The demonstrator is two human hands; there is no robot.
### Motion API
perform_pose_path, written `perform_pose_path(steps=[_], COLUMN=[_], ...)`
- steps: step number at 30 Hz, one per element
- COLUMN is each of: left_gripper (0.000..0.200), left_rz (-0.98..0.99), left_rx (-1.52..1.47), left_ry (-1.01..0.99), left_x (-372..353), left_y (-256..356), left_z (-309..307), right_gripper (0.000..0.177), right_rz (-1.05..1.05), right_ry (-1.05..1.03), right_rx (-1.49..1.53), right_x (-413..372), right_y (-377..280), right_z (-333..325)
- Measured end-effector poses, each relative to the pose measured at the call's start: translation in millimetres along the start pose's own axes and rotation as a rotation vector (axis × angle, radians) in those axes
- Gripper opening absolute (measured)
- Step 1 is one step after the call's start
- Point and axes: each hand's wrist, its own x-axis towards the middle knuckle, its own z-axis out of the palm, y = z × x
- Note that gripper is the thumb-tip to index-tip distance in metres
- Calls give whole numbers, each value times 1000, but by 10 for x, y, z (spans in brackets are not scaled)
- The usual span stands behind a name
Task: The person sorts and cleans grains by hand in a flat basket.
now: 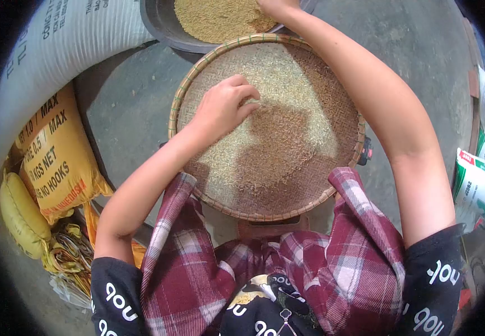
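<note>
Grain (301, 131) on woven tray (265, 215) beneath left hand (229, 103), right hand (279, 8) at basin (161, 27)

left grip (228, 105) curled, right arm (385, 101) outstretched

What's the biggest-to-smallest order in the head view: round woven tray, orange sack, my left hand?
1. Round woven tray
2. Orange sack, its visible part
3. Left hand, though nearness may enlarge it

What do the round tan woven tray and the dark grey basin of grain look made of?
The round tan woven tray looks like matte bamboo or cane, given its weave and bound rim. The dark grey basin seems dull plastic, perhaps metal; its smooth wall leaves that open.
</note>
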Motion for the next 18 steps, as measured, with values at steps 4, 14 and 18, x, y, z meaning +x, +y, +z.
perform_pose_path(steps=[4, 14, 18], left_gripper=[10, 10, 11], left_rz=[1, -201, -248], left_rx=[-5, -187, -183], left_ry=[-12, -42, 34], left_x=[24, 135, 243], left_y=[-7, 5, 49], left_z=[36, -83, -242], right_gripper=[15, 20, 28], right_rz=[-13, 47, -99], right_ry=[-30, -190, -182], right_rx=[-1, 136, 88], right_x=[21, -9, -177], right_y=[119, 381, 185], right_z=[-27, 16, -217])
